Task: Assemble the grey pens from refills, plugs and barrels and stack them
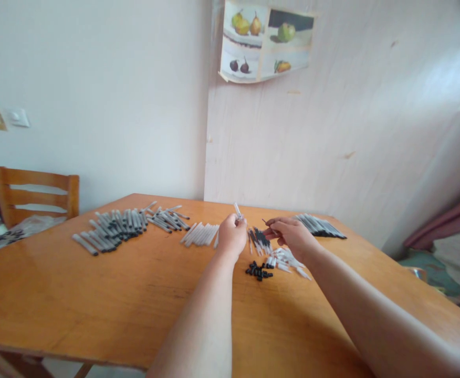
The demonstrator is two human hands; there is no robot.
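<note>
Your left hand point(232, 233) is over the middle of the wooden table point(96, 304), and its thumb and fingers are closed together on a clear tube point(237, 210), which points up and away from you with a tilt. Your right hand point(291, 234) is near to it, on the right side, with the palm turned downward; its fingertips are pinched on a thin dark piece point(264, 221), which sticks out toward the tube but is apart from it. What this piece is exactly, it is too small to tell. Below and beside your right fingers lies a group of dark-and-white thin sticks point(259, 240), and nearer to you are the white pointed parts point(287, 258) and a small heap of black caps point(259, 271). Just to the left of your left hand, the white tubes point(200, 234) lie in a row. Farther left there is a large pile of pens with black ends point(115, 230), and beyond your right hand lies a neat row of grey pens point(320, 226).
</note>
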